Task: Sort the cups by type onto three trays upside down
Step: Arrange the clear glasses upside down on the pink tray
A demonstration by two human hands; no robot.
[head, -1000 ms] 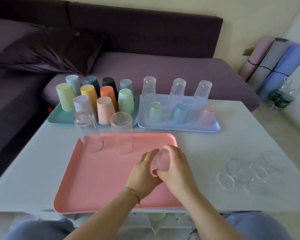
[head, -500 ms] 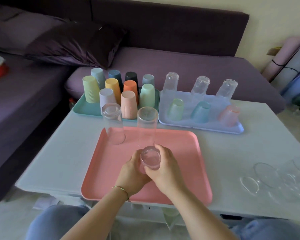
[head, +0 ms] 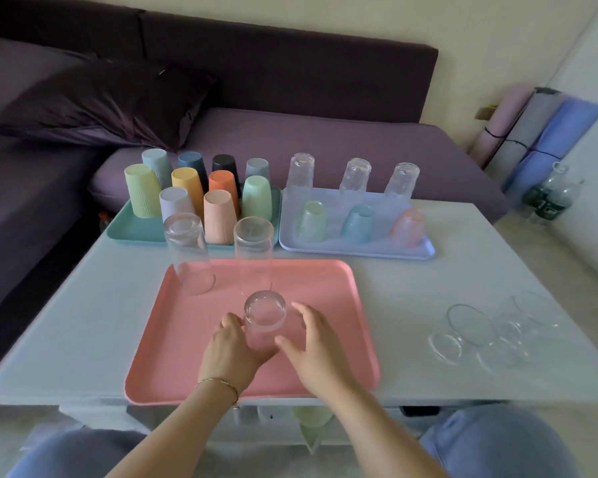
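While the white table [head: 411, 298] holds three trays, the pink tray [head: 194, 336] lies under both hands. On it a clear glass [head: 265, 320] stands upside down between the fingers. The left hand [head: 232, 353] curls around its side and touches it. The right hand [head: 320, 350] is spread wide beside it, and I cannot tell if it touches.

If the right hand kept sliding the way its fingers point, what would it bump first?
Probably the upside-down clear glass on the pink tray; the right hand is open beside it, fingers almost touching.
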